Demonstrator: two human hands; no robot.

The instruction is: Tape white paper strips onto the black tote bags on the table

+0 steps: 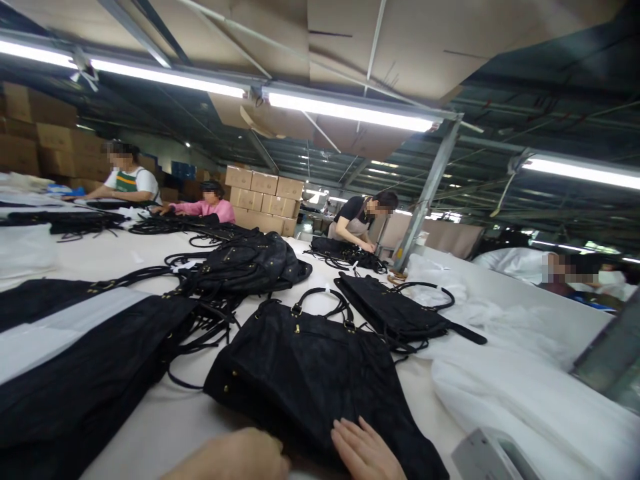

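A black handbag (320, 373) with two short handles and small gold-coloured fittings lies on the white table, its handles pointing away from me. My right hand (367, 453) rests flat on the bag's side near the bottom of the view, fingers stretched out. Beside the bag's near left edge, my left hand (235, 457) is curled and slightly blurred. Its fingertips are hidden, so whatever it holds does not show. Another black bag (395, 303) lies just beyond, to the right.
Several black bags (245, 263) lie left and ahead, some stacked, one with a white sheet (75, 327) across it. White wrapping (530, 400) and a grey device (495, 457) are at right. Three people work across the table (150, 247). A metal post (425, 193) stands behind.
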